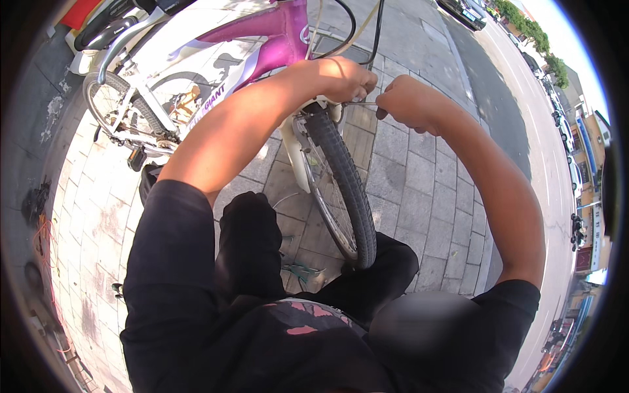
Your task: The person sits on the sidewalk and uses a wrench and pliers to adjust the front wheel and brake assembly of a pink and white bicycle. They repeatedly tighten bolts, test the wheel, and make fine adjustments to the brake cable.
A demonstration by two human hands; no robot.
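Note:
A purple and white bicycle (268, 49) stands in front of me, its front wheel (345, 187) pointing toward me between my bent knees. My left hand (345, 80) reaches over the top of the white fork (296, 154), close to the brake above the tyre. Its fingers are curled, and what they grip is hidden. To its right, my right hand (409, 105) is closed on a thin metal rod (362, 103). The rod runs level toward my left hand and the brake. Whether it is a tool or a bike part cannot be told.
Black cables (378, 33) rise above my hands. Green objects (301, 270), perhaps tools, lie on the paving (419, 177) by my legs. Another bicycle wheel (105, 105) is at the back left. A road (524, 131) with parked cars runs along the right.

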